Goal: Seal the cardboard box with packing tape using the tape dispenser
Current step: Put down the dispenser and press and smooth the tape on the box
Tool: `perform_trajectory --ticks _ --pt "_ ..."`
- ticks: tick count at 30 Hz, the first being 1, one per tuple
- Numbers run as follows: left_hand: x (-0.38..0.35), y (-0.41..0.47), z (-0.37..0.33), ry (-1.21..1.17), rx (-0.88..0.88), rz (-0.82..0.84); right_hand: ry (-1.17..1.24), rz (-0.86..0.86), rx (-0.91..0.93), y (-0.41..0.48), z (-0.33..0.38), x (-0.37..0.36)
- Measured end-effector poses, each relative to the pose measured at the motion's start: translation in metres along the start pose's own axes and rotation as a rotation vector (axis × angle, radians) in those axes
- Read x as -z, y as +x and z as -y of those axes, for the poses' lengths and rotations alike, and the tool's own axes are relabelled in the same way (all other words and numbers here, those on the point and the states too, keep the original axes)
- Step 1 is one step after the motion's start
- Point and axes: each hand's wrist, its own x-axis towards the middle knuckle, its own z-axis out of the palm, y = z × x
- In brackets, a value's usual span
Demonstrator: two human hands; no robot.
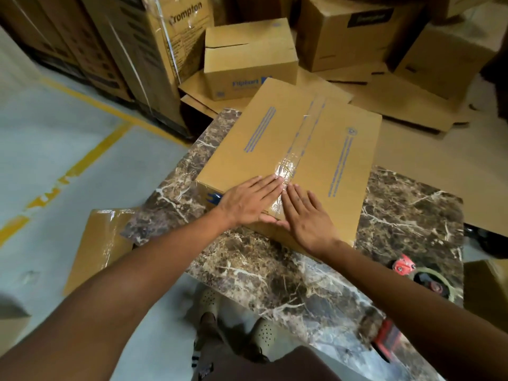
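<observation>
At far left, on the grey floor (55, 127), yellow painted lines (92, 158). Just beside the table's left corner, a flat cardboard sheet (93, 243) with clear film on it, lying on the floor. Behind, tall stacked cartons (154, 56), one printed "Crompton". Right of those, a small closed carton (250, 61) with blue lettering, resting on flattened cardboard.

At centre, on the marble-patterned table (275, 276), the cardboard box (261, 149), flaps closed, set at an angle, its far end reaching past the table's far edge. Along the centre seam, a strip of clear packing tape (288, 163), wrinkled and shiny towards the front edge.

Left hand (247, 202) flat on the box top, fingers straight and together, fingertips (277, 181) pressing on the tape. Right hand (310, 215) just beside it, likewise flat and open, fingers slightly spread, pressing the top beside the seam; both thumbs at the front edge, nearly meeting.

Below the table's near edge, two feet in pale perforated shoes (264, 331).

At right on the table, well apart from the box, the tape dispenser (420, 276), red with a roll, held by neither hand. Nearer, at the table's edge, a red object (387, 342), blurred, kind unclear.
</observation>
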Motion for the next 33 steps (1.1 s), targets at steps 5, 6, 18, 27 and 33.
perform_trajectory --ticks 5,6,18,27,33 --pt "-0.002 -0.002 -0.001 0.036 -0.008 -0.007 -0.021 0.062 0.005 0.000 0.002 0.005" --pt "0.000 -0.004 -0.001 0.041 -0.014 0.004 -0.002 0.076 0.007 -0.002 0.002 0.008" --pt "-0.017 -0.035 0.034 -0.097 0.178 -0.150 0.109 -0.038 0.041 0.041 0.036 0.012" --pt "-0.038 -0.016 0.007 -0.320 0.777 -0.643 -0.015 -0.032 0.062 0.044 0.035 0.002" --pt "-0.023 0.003 -0.001 -0.742 1.316 -0.991 -0.043 -0.073 0.084 0.044 0.031 -0.001"
